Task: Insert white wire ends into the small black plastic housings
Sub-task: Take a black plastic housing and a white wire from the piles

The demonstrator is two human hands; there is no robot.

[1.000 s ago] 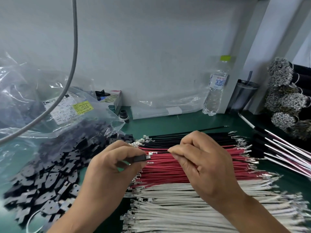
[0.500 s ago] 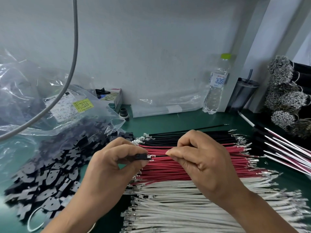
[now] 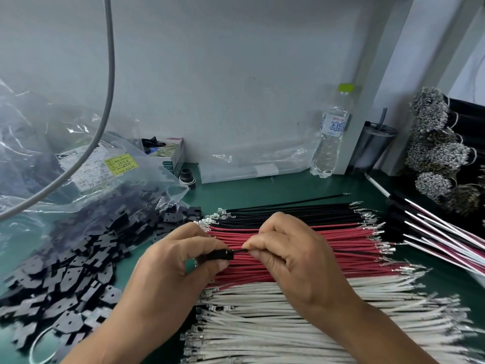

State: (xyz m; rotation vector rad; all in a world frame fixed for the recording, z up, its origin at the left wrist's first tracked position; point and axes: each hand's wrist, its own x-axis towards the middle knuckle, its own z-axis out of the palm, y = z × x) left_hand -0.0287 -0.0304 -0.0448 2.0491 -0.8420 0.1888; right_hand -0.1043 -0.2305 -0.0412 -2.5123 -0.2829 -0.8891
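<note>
Seen from the head camera, above a green desk. Left hand curled, pinching a small black housing between thumb and forefinger, just above the red wires. Right hand curled too, pinching a thin black wire close to its end. Wire end touching the right opening of the housing; cannot tell how deep inside. Both hands held close together, nearly touching, over the middle of the wire rows.

Lying on the desk in flat rows: black wires at the far side, red wires in the middle, white wires nearest to the person, all with metal terminals at the ends. White wires lying untouched under the forearms.

At the left, a loose pile of black housings, spilling out from a clear plastic bag with a yellow label. A grey cable hanging in a curve in front of the bag. Behind, against the wall, a small open box, a water bottle with a green cap, and a dark cup with a straw. At the far right, mixed wire assemblies and bundles of dark wires with metal tips.
</note>
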